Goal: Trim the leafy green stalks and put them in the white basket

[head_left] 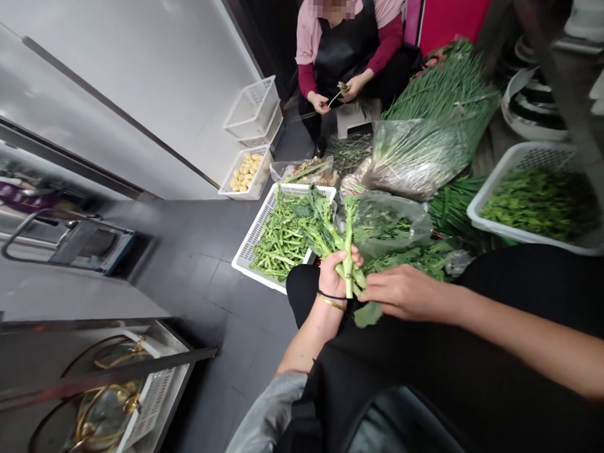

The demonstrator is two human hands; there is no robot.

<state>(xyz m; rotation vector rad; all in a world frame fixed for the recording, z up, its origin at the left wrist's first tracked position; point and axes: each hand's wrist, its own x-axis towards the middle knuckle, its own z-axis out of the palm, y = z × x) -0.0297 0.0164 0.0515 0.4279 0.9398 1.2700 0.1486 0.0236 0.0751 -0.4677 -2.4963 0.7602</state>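
My left hand is closed round a bunch of green leafy stalks held over my lap. My right hand pinches the lower ends of the same stalks, fingers pressed together at the stems. Just beyond my knees a white basket on the floor holds a heap of trimmed green stems. A clear plastic bag with more greens lies to the right of the bunch.
A person in a black apron sits opposite, handling a stem. A large bag of long green stalks, a white basket of leaves, a basket of pale yellow pieces, stacked baskets and a steel cabinet wall surround the grey tiled floor.
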